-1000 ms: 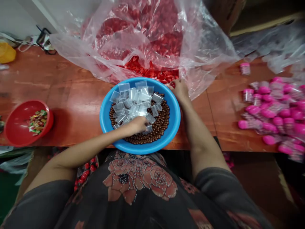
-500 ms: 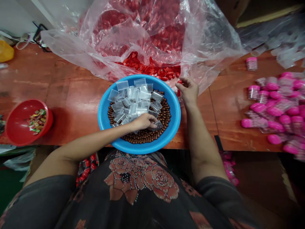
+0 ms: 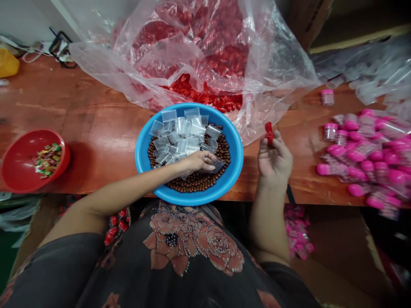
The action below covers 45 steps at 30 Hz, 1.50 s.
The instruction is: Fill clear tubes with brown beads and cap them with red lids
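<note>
My left hand (image 3: 199,161) is over the blue basin (image 3: 236,171), its fingers closed on a clear plastic container (image 3: 218,165). Under it lie small brown balls (image 3: 192,185) and a heap of other clear containers (image 3: 182,128). To the right of the basin, my right hand (image 3: 275,159) is raised with its palm turned up. It pinches a small red plastic cap (image 3: 269,131) between thumb and fingers. Behind the basin, many more red caps (image 3: 221,100) spill from the mouth of a big clear plastic bag (image 3: 272,81).
A red bowl (image 3: 13,158) with small wrapped pieces (image 3: 48,160) stands at the left. Pink-capped filled containers (image 3: 369,149) are piled at the right, below a bag of clear containers (image 3: 375,72). One pink-capped jar (image 3: 327,97) stands apart. The table's front edge runs close to my body.
My right hand has moved right and toward me from the bag's mouth, turning palm up with the red cap. My left hand has lifted its clear container slightly.
</note>
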{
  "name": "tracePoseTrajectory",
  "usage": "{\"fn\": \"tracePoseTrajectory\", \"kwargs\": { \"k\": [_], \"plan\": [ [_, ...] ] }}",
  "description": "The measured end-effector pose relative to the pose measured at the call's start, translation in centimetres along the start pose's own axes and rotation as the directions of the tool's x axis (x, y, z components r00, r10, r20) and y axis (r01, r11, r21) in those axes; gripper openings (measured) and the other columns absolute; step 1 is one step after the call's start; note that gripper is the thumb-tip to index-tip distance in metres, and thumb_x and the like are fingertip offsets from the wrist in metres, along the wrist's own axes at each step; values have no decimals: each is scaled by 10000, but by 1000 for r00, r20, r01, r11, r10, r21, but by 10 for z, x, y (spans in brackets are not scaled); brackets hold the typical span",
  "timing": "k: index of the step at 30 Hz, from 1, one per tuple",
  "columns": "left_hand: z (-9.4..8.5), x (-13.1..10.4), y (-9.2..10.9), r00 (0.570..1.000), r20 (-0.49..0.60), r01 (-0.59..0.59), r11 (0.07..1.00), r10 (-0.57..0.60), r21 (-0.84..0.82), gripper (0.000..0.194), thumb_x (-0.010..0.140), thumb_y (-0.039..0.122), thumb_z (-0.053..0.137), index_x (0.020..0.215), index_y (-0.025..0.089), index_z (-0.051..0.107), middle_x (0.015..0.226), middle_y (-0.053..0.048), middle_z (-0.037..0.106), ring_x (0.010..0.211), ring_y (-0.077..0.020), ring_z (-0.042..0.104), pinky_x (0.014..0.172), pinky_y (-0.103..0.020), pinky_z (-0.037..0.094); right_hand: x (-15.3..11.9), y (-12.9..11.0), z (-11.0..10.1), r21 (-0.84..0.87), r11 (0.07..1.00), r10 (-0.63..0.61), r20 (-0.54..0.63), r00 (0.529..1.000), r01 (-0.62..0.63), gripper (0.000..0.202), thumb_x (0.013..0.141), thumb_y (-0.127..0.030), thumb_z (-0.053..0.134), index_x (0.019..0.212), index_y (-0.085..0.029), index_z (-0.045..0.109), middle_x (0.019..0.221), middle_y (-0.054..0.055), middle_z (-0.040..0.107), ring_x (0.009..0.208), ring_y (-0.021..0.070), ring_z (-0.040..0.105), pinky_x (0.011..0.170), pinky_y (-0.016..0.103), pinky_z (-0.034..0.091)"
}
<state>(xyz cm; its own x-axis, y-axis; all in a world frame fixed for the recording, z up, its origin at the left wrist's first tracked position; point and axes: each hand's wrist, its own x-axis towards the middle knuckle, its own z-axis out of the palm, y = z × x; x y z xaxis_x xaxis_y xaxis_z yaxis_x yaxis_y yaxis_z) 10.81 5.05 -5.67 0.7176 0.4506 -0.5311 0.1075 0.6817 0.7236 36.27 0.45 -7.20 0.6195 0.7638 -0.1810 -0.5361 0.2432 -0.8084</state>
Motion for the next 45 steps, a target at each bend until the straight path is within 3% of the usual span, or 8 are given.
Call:
{"fn": "tracePoseTrajectory", "kwargs": {
  "k": [4, 8, 16, 21, 26, 31, 39, 45],
  "plan": [
    [8, -25, 20, 996, 29, -85, 993, 87, -79, 368, 620, 32, 751, 935, 144, 599, 887, -23, 685, 828, -130, 659, 863, -329, 499, -23, -5, -12, 29, 992, 118, 98, 988, -121, 176, 806, -156, 646, 925, -251, 734, 1073, -7, 730, 1006, 95, 680, 840, 188, 612],
    [12, -59, 36, 985, -5, -171, 983, 171, -74, 439, 614, 78, 788, 1027, 147, 658, 996, -60, 708, 932, -161, 657, 905, -336, 489, -47, -5, -4, -38, 988, 154, 187, 970, -149, 212, 770, -259, 756, 980, -286, 744, 1056, -19, 745, 895, 78, 704, 766, 143, 622],
    [0, -100, 28, 949, -182, -259, 966, 256, 4, 467, 656, 141, 762, 1119, 155, 702, 1055, -84, 723, 956, -178, 662, 928, -333, 472, -84, -7, 56, -245, 964, 165, 252, 954, -102, 231, 754, -342, 781, 978, -291, 755, 992, -17, 765, 743, 94, 721, 638, 186, 622],
    [-7, -110, 24, 933, -221, -286, 958, 286, 33, 491, 656, 172, 764, 1144, 159, 707, 1090, -83, 725, 968, -176, 660, 923, -319, 469, -107, 4, 93, -391, 920, 173, 363, 915, -18, 296, 777, -323, 759, 1073, -321, 742, 1045, -8, 761, 851, 145, 710, 800, 326, 606],
    [-10, -117, 24, 958, -156, -239, 970, 243, 42, 470, 668, 231, 763, 1132, 164, 724, 1062, -80, 727, 830, -145, 653, 827, -308, 500, -120, 22, 120, -466, 881, 205, 523, 827, 76, 292, 861, -368, 681, 1152, -360, 702, 1156, -27, 731, 1032, 161, 682, 990, 397, 530],
    [-13, -122, 21, 952, -196, -233, 972, 234, 26, 452, 682, 263, 756, 1125, 179, 735, 1077, -83, 725, 817, -148, 652, 811, -316, 521, -123, 21, 121, -527, 836, 223, 585, 780, 155, 260, 894, -377, 640, 1145, -354, 705, 1171, -25, 723, 1127, 188, 653, 1064, 441, 483],
    [-16, -125, 18, 942, -225, -250, 968, 248, 19, 445, 693, 251, 756, 1136, 210, 738, 1114, -69, 724, 889, -162, 662, 795, -296, 534, -130, 17, 110, -576, 772, 154, 580, 800, 269, 280, 894, -376, 638, 1167, -409, 689, 1211, -48, 708, 1178, 204, 635, 1104, 467, 458],
    [-16, -127, 16, 941, -272, -230, 970, 199, -85, 487, 645, 203, 756, 1132, 189, 740, 1085, -71, 733, 855, -160, 679, 838, -327, 546, -129, 20, 110, -531, 821, 140, 547, 825, 212, 247, 900, -425, 621, 1120, -363, 717, 1097, -16, 738, 1047, 198, 684, 1016, 427, 525]
  ]
}}
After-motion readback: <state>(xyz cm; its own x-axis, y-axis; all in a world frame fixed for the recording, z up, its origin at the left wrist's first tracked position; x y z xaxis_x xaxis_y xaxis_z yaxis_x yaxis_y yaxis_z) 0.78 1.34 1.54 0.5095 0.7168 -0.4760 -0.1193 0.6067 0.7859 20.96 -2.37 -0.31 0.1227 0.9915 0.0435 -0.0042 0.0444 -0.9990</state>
